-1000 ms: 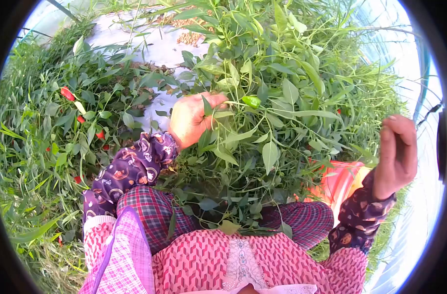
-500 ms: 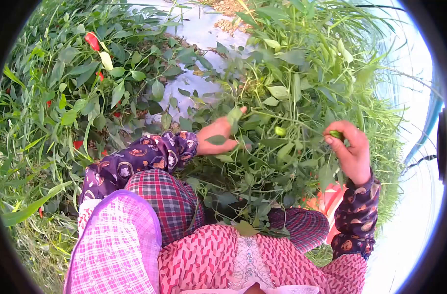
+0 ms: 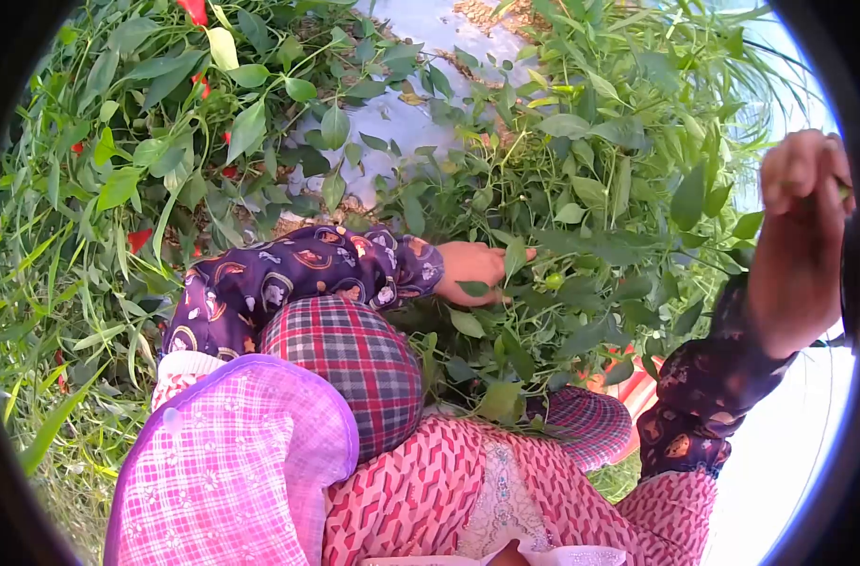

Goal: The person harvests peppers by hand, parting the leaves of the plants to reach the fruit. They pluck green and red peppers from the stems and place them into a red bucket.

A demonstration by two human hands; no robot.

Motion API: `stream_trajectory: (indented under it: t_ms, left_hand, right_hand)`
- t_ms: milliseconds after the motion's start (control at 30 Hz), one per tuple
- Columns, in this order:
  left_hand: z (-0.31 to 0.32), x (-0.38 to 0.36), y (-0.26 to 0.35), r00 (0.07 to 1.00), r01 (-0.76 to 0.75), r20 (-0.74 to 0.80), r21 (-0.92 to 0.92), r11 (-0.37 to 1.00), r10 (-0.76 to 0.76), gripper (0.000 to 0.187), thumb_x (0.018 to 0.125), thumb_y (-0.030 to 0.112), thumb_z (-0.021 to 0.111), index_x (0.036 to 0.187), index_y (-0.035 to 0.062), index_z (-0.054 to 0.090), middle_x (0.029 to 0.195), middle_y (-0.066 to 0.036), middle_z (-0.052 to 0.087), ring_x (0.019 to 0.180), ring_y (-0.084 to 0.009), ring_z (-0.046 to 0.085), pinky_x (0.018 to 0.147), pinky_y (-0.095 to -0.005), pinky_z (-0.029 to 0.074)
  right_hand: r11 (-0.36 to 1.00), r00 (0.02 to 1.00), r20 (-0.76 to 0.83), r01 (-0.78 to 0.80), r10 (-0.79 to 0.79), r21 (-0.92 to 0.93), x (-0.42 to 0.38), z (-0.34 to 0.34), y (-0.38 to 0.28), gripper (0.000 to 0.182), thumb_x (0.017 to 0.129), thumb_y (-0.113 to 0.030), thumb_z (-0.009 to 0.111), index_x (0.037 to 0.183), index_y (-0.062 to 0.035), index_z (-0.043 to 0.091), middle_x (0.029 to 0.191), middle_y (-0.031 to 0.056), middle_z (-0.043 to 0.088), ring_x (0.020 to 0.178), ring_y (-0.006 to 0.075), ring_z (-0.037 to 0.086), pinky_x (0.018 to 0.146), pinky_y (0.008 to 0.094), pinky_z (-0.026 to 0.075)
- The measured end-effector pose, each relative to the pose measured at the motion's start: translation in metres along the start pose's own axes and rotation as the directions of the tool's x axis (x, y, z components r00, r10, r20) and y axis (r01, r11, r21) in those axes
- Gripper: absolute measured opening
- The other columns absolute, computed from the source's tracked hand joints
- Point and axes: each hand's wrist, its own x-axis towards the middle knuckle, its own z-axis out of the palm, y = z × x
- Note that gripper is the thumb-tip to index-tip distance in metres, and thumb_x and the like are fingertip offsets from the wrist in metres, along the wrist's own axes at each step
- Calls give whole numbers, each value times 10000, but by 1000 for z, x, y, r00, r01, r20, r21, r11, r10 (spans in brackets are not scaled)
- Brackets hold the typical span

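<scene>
My left hand [image 3: 472, 272] reaches into the green plants [image 3: 581, 217] near the middle, its fingers partly behind leaves; whether they hold a stem is hidden. A small green pepper [image 3: 554, 280] hangs just right of its fingertips. At the far right, my right hand [image 3: 807, 203] is raised above the foliage, blurred, with its fingers curled together. A bit of green shows at its fingers, too small to name.
Red peppers [image 3: 140, 240] hang among plants on the left. Pale ground sheeting [image 3: 392, 123] runs between the rows. An orange-red object [image 3: 645, 382] lies beside my checked knee [image 3: 355, 368] and the other leg, low on the right.
My right hand has moved up and to the right, away from the plants. My left hand has shifted right, deeper among the leaves. The view has shifted slightly.
</scene>
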Motion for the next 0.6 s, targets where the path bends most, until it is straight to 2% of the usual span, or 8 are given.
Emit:
stream_trajectory:
  t_ms: [100, 133, 200, 267, 333, 467, 533, 600]
  left_hand:
    - [-52, -10, 5, 994, 101, -41, -25, 995, -102, 577, 886, 235, 621, 1368, 0, 407, 1152, -224, 603, 1010, -331, 613, 922, -419, 479]
    - [-72, -12, 3, 977, 212, 19, -68, 975, -211, 566, 895, 214, 631, 1378, 13, 415, 1222, -201, 587, 1066, -282, 610, 930, -398, 486]
    - [-80, -57, -39, 909, 277, -273, -167, 946, -314, 499, 928, 170, 610, 1378, 38, 439, 1263, -154, 570, 1151, -209, 560, 956, -348, 468]
    - [-87, -104, -35, 686, 479, -420, -353, 804, -593, 432, 951, 137, 575, 1352, 19, 466, 1256, -126, 570, 1187, -179, 520, 957, -305, 454]
    - [-72, -149, -33, 624, 513, -452, -379, 770, -638, 433, 952, 135, 580, 1351, 10, 466, 1245, -105, 575, 1177, -180, 523, 972, -299, 438]
    - [-21, -205, 3, 580, 518, -176, -675, 526, -796, 394, 965, 253, 593, 1277, 21, 536, 1174, -58, 609, 1076, -140, 547, 947, -312, 444]
    - [7, -216, 3, 577, 573, -46, -688, 445, -815, 416, 973, 260, 576, 1312, 28, 509, 1192, -66, 608, 1134, -165, 538, 984, -324, 427]
    - [14, -218, 9, 557, 627, 82, -694, 354, -826, 439, 982, 267, 559, 1347, 35, 483, 1209, -74, 607, 1192, -191, 529, 1021, -335, 410]
  right_hand:
    - [895, 763, 646, 307, -27, -325, -44, 72, 64, 277, 765, -111, 643, 1039, -82, 610, 742, 45, 546, 700, 200, 560, 639, 322, 435]
    - [818, 569, 795, 340, 213, -463, -62, 90, 77, 388, 751, -160, 691, 1123, -83, 613, 782, 58, 570, 735, 243, 586, 680, 359, 459]
    - [712, 510, 824, 481, 247, -511, -103, 94, 123, 497, 713, -257, 751, 1151, -76, 605, 805, 60, 577, 777, 268, 599, 718, 400, 466]
    - [629, 490, 750, 425, 445, -651, -131, 72, 177, 541, 680, -336, 772, 1135, -80, 630, 811, 68, 565, 818, 282, 594, 750, 415, 460]
    - [543, 263, 659, 399, 704, -739, -127, 47, 200, 486, 670, -362, 776, 1079, -120, 674, 841, 87, 572, 862, 286, 595, 771, 413, 459]
    - [679, 363, 749, 323, 554, -659, -147, 19, 233, 419, 657, -374, 793, 1013, -172, 707, 865, 109, 616, 856, 318, 627, 739, 442, 470]
    - [655, 163, 657, 75, 736, -752, -144, 22, 234, 433, 659, -377, 803, 1009, -143, 702, 858, 119, 613, 863, 337, 626, 737, 456, 471]
    - [681, 159, 668, -44, 727, -731, -141, 21, 229, 473, 653, -382, 821, 1023, -121, 682, 860, 121, 608, 878, 354, 617, 740, 449, 473]
